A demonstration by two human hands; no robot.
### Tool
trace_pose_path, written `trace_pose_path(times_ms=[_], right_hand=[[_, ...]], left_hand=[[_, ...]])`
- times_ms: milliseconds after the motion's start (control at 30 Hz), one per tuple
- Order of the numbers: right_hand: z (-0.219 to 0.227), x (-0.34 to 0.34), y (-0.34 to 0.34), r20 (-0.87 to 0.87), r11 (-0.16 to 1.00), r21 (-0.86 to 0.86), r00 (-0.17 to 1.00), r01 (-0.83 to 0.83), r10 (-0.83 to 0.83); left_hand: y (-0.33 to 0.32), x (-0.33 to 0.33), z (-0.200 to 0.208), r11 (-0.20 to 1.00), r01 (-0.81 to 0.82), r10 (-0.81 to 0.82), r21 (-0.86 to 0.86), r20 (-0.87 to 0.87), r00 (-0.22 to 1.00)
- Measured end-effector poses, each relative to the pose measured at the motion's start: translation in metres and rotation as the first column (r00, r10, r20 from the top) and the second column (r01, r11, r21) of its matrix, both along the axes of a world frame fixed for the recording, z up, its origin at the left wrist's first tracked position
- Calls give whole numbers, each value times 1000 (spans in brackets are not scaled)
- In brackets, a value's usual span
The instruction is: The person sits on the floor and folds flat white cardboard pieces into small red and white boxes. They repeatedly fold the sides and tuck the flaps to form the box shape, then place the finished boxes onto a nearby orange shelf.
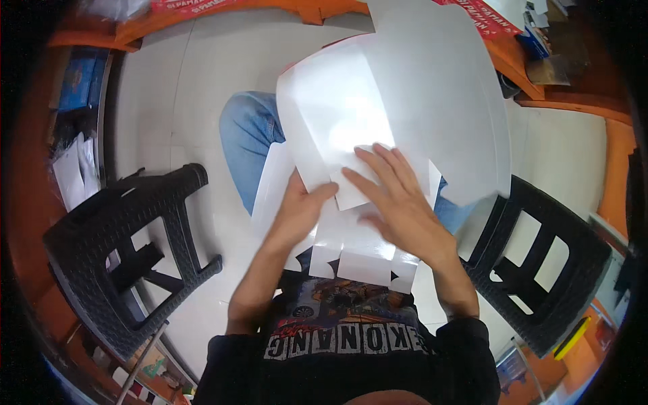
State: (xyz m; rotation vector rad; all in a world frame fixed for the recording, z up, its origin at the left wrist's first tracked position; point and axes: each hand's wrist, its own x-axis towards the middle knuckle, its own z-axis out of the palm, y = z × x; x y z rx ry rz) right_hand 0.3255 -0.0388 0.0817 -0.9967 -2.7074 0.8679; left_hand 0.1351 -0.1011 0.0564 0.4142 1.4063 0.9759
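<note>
Pale floor tiles (182, 128) spread beneath a glossy white card sheet (439, 101) laid over a lap in blue jeans (246, 135). It looks light, springy, slick and easily creased, best held by its edges or folds. The left hand (304, 206) pinches a panel edge under its thumb; the right hand (398, 209) lies spread on top, grasping nothing. Black plastic stools (88, 229) flank the scene.

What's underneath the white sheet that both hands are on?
Past the edges of the white sheet, more white card and blue jeans show; whatever it covers between them can't be seen.
</note>
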Motion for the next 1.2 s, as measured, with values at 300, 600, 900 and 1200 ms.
trace_pose_path(times_ms=[300, 600, 900, 1200], right_hand=[[-22, 24, 11, -159, 874, -410, 923, 262, -351], [-18, 21, 8, -75, 737, -594, 890, 322, -449], [-12, 30, 16, -165, 941, -305, 965, 147, -204], [21, 63, -34, -645, 812, -368, 505, 453, -574]], left_hand=[[-13, -15, -17, 758, 396, -111, 519, -495, 862], [22, -16, -39, 597, 466, 127, 653, -650, 749], [36, -9, -6, 450, 812, -89, 371, -886, 454], [37, -22, 6, 687, 498, -14, 529, -676, 737]])
